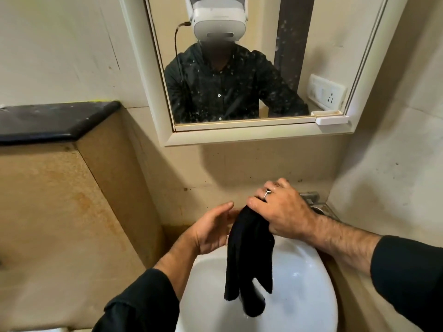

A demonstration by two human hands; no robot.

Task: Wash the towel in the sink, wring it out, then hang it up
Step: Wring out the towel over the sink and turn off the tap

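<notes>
Gripping black towel (249, 259) w/ right hand (280, 212) over sink (299, 283); left hand (211, 231) relaxed.

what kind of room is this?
Most likely a small bathroom or washroom: a white sink below a wall mirror, with a metal tap at the back.

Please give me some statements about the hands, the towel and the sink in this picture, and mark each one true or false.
1. The right hand holds the black towel by its top end. True.
2. The towel lies flat on the black ledge. False: it hangs down over the white sink.
3. The left hand grips the towel tightly. False: its fingers are straight, beside the towel.
4. A ring is on the right hand. True.
5. A mirror hangs above the sink. True.
</notes>
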